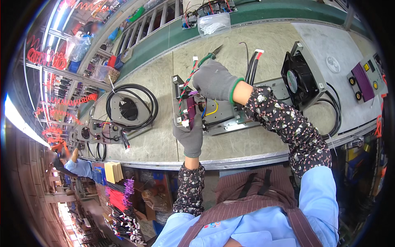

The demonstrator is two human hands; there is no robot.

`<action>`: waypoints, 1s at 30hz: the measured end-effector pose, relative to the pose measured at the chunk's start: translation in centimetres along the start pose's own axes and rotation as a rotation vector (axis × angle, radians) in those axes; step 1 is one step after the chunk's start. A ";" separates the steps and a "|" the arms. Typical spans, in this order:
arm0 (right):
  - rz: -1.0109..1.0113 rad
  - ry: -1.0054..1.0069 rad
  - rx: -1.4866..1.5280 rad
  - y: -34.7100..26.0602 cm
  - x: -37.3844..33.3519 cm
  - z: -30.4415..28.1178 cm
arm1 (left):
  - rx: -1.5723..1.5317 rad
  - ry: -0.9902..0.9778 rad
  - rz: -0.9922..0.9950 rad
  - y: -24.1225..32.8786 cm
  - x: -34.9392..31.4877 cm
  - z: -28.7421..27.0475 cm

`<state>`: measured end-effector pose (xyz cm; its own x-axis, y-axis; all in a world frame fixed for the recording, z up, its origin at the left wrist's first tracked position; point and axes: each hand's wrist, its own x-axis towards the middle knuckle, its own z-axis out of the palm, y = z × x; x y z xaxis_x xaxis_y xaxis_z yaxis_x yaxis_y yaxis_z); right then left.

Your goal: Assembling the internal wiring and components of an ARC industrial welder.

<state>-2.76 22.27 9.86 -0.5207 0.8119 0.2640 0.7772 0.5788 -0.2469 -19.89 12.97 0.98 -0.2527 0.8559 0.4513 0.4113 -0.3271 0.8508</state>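
Observation:
My left hand (190, 138), in a grey glove, grips the near left end of a metal chassis (222, 125) with a purple part and several wires. My gloved right hand (216, 80) is closed above the chassis, beside a twisted red, green and black wire (188, 81) with a white connector. Its fingertips are partly hidden, so what they hold does not show. Green-handled cutters (212, 55) are just beyond this hand, their handles partly behind it. At the chassis's right end stands a black fan (293, 80) in a metal frame. Thick black cables (253, 68) with a white connector lie behind.
Left on the bench (158, 144) sits another fan unit (127, 108) with coiled black cable. A purple and grey device (364, 82) stands far right. A plastic bag of white parts (214, 24) lies at the back. A person in blue (80, 166) is at far left.

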 end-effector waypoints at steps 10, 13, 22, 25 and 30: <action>-0.030 -0.036 -0.071 -0.4 0.1 -0.6 | 0.006 0.017 0.065 0.2 0.1 -0.1; -0.009 -0.003 -0.113 -0.6 0.1 -0.1 | -0.032 0.023 0.041 0.0 -0.1 -0.1; -0.215 0.205 -0.016 1.2 -0.3 2.7 | -0.146 0.002 -0.012 1.2 0.0 0.3; -0.268 0.309 -0.074 1.2 -0.3 3.4 | -0.189 -0.014 -0.035 1.5 -0.2 0.4; -0.245 0.248 -0.071 0.6 -0.5 3.0 | -0.202 -0.037 0.009 1.1 0.2 0.1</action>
<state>-3.07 22.47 6.78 -0.6002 0.6012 0.5276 0.6670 0.7402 -0.0847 -19.38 12.80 1.91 -0.2160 0.8653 0.4524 0.2289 -0.4055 0.8850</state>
